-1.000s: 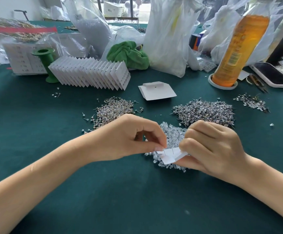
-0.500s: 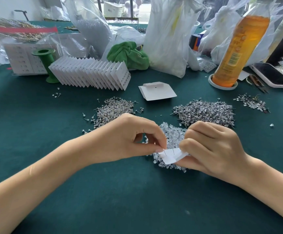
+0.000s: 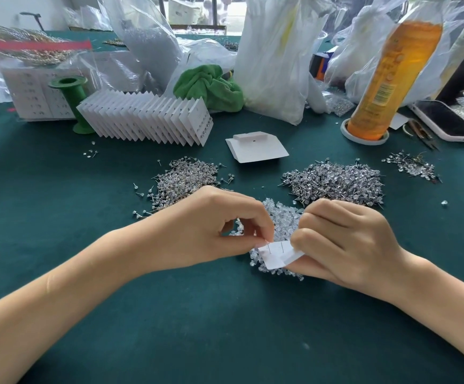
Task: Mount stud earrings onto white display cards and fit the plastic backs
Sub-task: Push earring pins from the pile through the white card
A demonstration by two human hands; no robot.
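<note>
My right hand (image 3: 344,242) grips a small white display card (image 3: 279,253) with two thin earring posts sticking up from its back. My left hand (image 3: 211,231) pinches thumb and forefinger at the left post on the card's edge; what is between the fingertips is too small to tell. Both hands hover over a pile of clear plastic backs (image 3: 280,217). Two heaps of stud earrings lie beyond, the left heap (image 3: 186,178) and the right heap (image 3: 336,181). A small stack of blank cards (image 3: 255,146) sits behind them.
A fanned row of filled cards (image 3: 147,120) leans by a green spool (image 3: 72,92). An orange bottle (image 3: 386,79), two phones (image 3: 447,120), a green cloth (image 3: 208,84) and plastic bags (image 3: 275,51) crowd the back. A small earring pile (image 3: 411,164) lies far right.
The hands and card stay nearly still; my left fingertips have shifted slightly on the card's left post.
</note>
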